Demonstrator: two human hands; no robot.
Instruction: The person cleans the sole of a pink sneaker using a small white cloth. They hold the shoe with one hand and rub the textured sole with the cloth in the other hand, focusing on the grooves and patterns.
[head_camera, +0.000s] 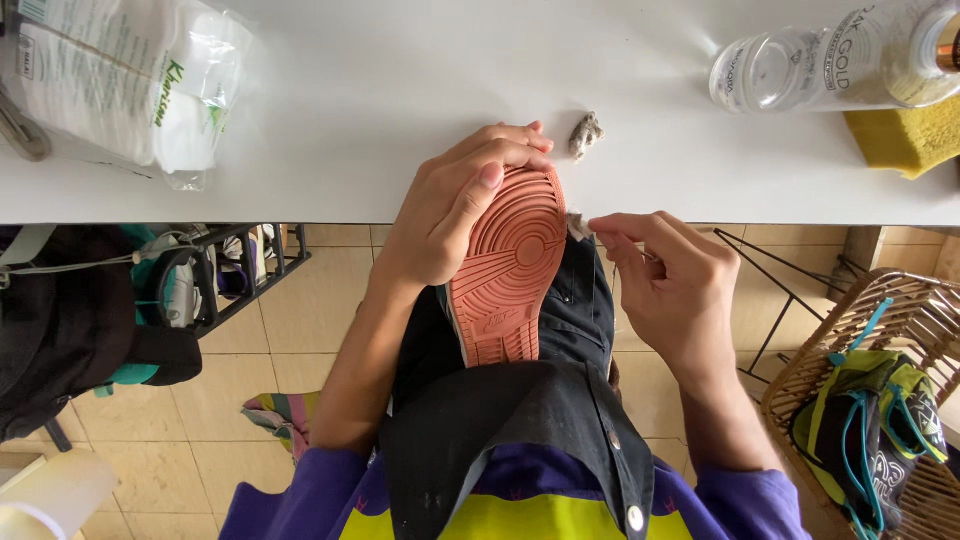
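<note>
Black apron fabric (520, 420) is lying nearest the camera, draped over a purple and yellow top (520, 515). Just above it, the left hand (450, 215) is gripping the toe end of a shoe (510, 265), which is turned sole up, its pink ridged sole facing the camera and its toe resting against the edge of the white desk (400, 120). That grip is closed around the shoe, fingers curled over the toe and thumb lying on the sole. The right hand (670, 285) is sitting just beside the shoe's right edge, its grip narrow, fingertips pinching a small white wad (577, 224) against the rim. A dirty grey wad (586, 134) is lying on the desk near the toe. Farther off, a clear bottle (840, 60) is lying above a yellow sponge (905, 135), and a plastic bag (130, 85) is sitting at the far left.
</note>
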